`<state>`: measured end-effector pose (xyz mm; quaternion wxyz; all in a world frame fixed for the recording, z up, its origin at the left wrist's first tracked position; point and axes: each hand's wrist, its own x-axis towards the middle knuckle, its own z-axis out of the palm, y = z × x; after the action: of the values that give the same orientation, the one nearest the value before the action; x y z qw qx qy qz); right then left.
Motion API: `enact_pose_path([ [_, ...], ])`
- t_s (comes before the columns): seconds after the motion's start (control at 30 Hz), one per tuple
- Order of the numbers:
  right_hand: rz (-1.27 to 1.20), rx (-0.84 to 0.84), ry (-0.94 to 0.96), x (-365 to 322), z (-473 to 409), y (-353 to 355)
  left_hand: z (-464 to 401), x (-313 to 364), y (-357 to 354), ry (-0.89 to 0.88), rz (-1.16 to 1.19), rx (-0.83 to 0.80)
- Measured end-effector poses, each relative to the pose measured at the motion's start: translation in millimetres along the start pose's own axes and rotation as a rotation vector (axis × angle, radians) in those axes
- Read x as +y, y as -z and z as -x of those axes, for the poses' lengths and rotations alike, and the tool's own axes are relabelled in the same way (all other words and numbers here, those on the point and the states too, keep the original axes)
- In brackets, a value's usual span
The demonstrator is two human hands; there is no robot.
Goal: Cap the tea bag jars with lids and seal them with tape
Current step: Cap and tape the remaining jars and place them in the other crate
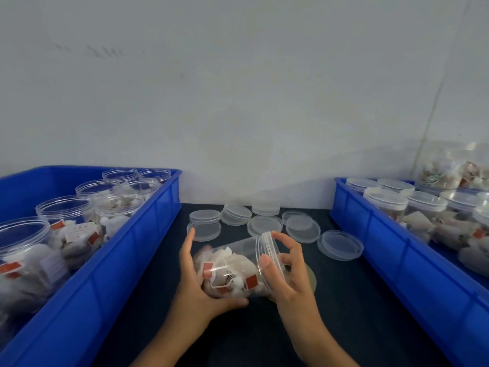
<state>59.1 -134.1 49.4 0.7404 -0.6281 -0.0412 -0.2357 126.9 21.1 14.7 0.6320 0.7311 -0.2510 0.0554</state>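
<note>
A clear jar (232, 271) full of tea bags with red tags lies tilted on its side above the dark table, its mouth to the right. My left hand (197, 284) grips the jar's base end from below and behind. My right hand (287, 274) grips the clear lid (264, 250) sitting on the jar's mouth, thumb in front and fingers curled over the rim. A yellowish tape roll (312, 280) shows partly behind my right hand. Several loose clear lids (264, 225) lie on the table beyond the jar.
A blue bin (148, 229) on the left holds several open jars (66, 210) of tea bags. A blue bin (397, 247) on the right holds several lidded jars (385, 201). A white wall stands behind the table.
</note>
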Motion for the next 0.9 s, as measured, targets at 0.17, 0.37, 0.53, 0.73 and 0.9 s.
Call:
enact_pose_path([
  [0.17,0.043,0.048,-0.034,4.0,-1.4,1.9,-4.4,-0.8,9.4,0.193,0.305,-0.125],
  [0.37,0.169,0.001,0.01,2.5,-1.3,5.0,0.8,7.5,-1.3,0.179,0.238,-0.101],
  [0.53,0.243,-0.074,0.072,4.4,-1.5,8.9,0.1,5.8,-1.2,0.2,0.29,-0.085],
  [0.73,0.222,-0.057,0.068,2.6,-1.4,15.1,0.7,7.0,-7.8,0.165,0.226,-0.025],
  [0.9,0.123,-0.092,-0.055,-2.3,-4.5,18.9,-1.2,8.1,-6.2,0.148,0.267,-0.019],
])
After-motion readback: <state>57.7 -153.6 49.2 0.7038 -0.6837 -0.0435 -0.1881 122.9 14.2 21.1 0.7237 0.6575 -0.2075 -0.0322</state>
